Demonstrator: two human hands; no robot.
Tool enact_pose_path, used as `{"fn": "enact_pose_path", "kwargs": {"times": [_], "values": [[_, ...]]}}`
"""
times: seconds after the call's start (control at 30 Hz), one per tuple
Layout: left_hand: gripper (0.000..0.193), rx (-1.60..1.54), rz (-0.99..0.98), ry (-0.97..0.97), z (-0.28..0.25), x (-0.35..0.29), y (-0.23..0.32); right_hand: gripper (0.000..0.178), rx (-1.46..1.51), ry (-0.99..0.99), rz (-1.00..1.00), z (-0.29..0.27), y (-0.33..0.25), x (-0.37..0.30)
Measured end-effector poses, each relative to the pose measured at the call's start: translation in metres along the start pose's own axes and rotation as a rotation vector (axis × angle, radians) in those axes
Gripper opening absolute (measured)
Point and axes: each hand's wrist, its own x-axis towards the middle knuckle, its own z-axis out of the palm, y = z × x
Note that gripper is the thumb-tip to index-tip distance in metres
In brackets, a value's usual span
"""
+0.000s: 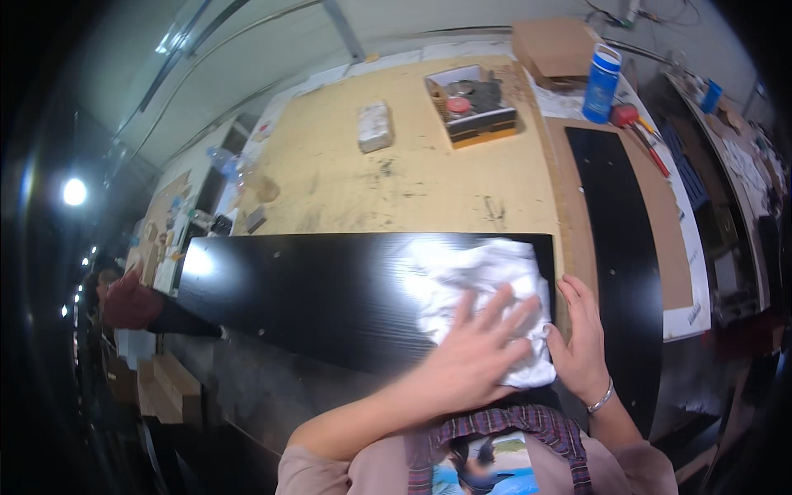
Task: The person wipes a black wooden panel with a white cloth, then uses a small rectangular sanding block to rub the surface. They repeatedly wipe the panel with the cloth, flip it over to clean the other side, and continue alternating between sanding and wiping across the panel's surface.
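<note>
Roughly across the middle of the frame lies a long, flat, glossy black board (330,289) with faint streaks of grain. Its face carries a few small light spots, a bright patch of reflected light at the left end and a softer sheen near the cloth. Bunched over its right part is a crumpled white fabric cloth (487,260), full of folds and slightly blurred at its left edge. The left hand (488,340) lies on this cloth, palm down, fingers spread and fairly straight. The right hand (582,346), with a shiny silver-coloured bracelet (601,396) at the wrist, is at the board's right end, its thumb apart from the fingers; whether it grips the edge I cannot tell.

Beyond the board, a pale yellow, dark-smudged tabletop (322,173) fills the upper middle. On it are a whitish rectangular block (375,128) and, farther right, an open cardboard box (483,128) with a round red item inside. Another long black panel (619,206) runs down the right side, below a blue bottle with a white top (602,89) at upper right.
</note>
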Motion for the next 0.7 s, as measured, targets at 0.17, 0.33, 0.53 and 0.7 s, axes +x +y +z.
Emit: {"fn": "enact_pose_path", "kwargs": {"times": [0.17,0.33,0.53,0.7], "values": [[0.037,0.009,-0.307,0.079,-0.025,-0.084,-0.107,0.069,-0.024,0.056,0.171,0.017,-0.008,-0.010],[0.056,0.241,-0.793,0.290,-0.090,-0.214,-0.208,0.065,-0.116,0.065,0.285,0.030,-0.029,-0.019],[0.058,-0.075,-0.112,0.125,-0.041,-0.172,-0.121,0.053,-0.445,0.040,0.362,0.044,-0.021,-0.028],[0.044,0.343,-1.379,0.504,-0.180,-0.366,-0.237,0.045,-0.330,0.100,0.254,0.044,-0.014,-0.032]]}}
